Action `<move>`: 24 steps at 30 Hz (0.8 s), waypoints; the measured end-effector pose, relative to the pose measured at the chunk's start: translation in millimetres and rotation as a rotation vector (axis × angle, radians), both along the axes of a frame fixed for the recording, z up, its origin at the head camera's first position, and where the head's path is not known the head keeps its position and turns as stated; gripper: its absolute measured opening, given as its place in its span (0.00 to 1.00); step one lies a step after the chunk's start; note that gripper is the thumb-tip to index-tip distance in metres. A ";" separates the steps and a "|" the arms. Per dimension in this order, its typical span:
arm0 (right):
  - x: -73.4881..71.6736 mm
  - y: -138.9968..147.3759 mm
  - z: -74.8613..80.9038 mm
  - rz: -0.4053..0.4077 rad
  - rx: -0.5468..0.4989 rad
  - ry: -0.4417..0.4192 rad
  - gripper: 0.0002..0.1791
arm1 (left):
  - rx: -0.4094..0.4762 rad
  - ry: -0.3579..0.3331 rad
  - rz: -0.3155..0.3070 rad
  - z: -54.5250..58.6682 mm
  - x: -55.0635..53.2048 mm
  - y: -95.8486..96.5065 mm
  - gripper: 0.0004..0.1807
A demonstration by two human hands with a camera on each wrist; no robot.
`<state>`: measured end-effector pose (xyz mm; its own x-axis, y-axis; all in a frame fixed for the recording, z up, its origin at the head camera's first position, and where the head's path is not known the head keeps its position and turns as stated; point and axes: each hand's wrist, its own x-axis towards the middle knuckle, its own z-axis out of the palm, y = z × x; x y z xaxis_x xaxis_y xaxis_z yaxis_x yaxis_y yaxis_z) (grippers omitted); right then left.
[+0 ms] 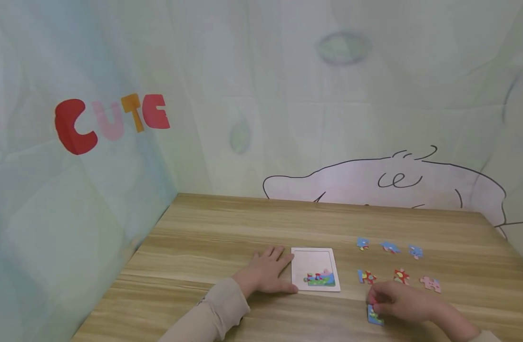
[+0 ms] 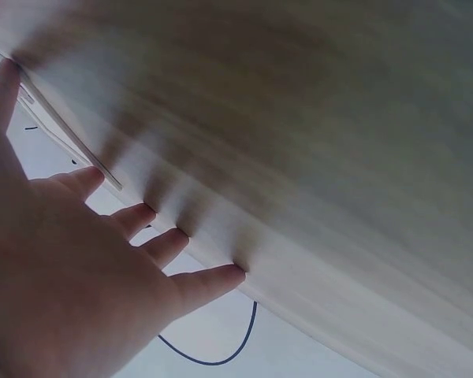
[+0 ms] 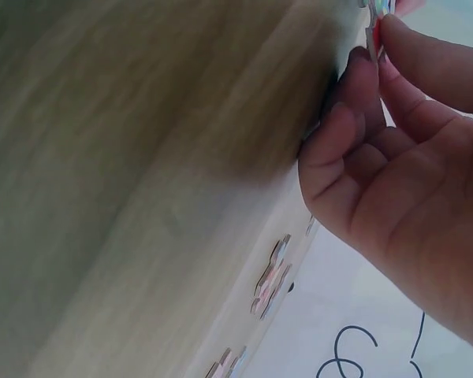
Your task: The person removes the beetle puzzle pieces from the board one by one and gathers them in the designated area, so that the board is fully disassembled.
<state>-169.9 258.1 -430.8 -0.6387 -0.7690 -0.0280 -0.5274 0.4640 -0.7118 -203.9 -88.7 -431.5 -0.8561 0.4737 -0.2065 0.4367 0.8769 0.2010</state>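
In the head view a white puzzle board (image 1: 306,260) lies on the table, with joined jigsaw pieces (image 1: 323,279) in its lower right part. My left hand (image 1: 267,270) spreads its fingers at the board's left edge; thumb and index finger touch that edge. The left wrist view shows the other fingertips of this hand (image 2: 102,276) down on the tabletop. To the right of the board my right hand (image 1: 400,300) pinches a blue, green and red jigsaw piece (image 1: 374,316) between thumb and fingers. The right wrist view shows this piece (image 3: 381,24) partly, at the top edge.
Beyond my right hand, loose jigsaw pieces lie in two rows: blue ones (image 1: 390,247) farther back, red (image 1: 401,275) and pink ones (image 1: 430,283) nearer. The wooden table (image 1: 201,237) meets a printed cloth backdrop (image 1: 253,118) at its back and left.
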 end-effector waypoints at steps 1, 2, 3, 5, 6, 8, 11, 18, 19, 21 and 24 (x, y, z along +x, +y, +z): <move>0.0 0.1 -0.4 -0.002 0.000 0.004 0.03 | 0.000 0.000 0.000 -0.4 -0.1 -0.1 0.48; 0.0 0.1 -0.7 -0.005 0.001 0.007 0.03 | 0.001 0.001 0.001 -0.8 -0.3 -0.3 0.48; 0.1 0.1 -1.0 -0.008 0.002 0.007 0.03 | 0.001 0.000 0.002 -0.9 -0.1 -0.5 0.48; 0.4 0.1 -1.4 -0.018 0.006 0.012 0.03 | 0.000 0.004 0.002 -1.1 0.1 -0.5 0.48; 0.6 0.0 -1.5 -0.024 0.009 0.010 0.03 | 0.002 0.007 0.002 -1.1 0.2 -0.4 0.48; 1.0 -0.1 -1.4 -0.035 0.016 0.011 0.03 | 0.004 0.012 0.002 -0.5 0.8 -0.3 0.48; 1.4 -0.1 -0.7 -0.052 0.026 0.005 0.04 | 0.008 0.015 0.002 1.0 1.8 0.0 0.48; 1.2 0.3 0.3 -0.075 0.049 -0.016 0.05 | 0.015 0.016 0.006 4.0 4.5 0.7 0.47; 1.0 0.3 0.3 -0.075 0.047 -0.019 0.05 | 0.015 0.018 0.006 3.9 4.6 0.7 0.47; 0.3 0.0 0.5 -0.082 0.049 -0.027 0.06 | 0.015 0.019 0.005 3.6 4.6 0.7 0.47; -2.2 -1.0 1.4 -0.086 0.046 -0.025 0.07 | 0.014 0.018 0.005 3.5 4.6 0.8 0.47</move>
<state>-172.0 257.1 -429.4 -0.7012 -0.7086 -0.0788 -0.4662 0.5393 -0.7013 -199.4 -87.9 -428.0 -0.8621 0.4719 -0.1845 0.4358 0.8763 0.2053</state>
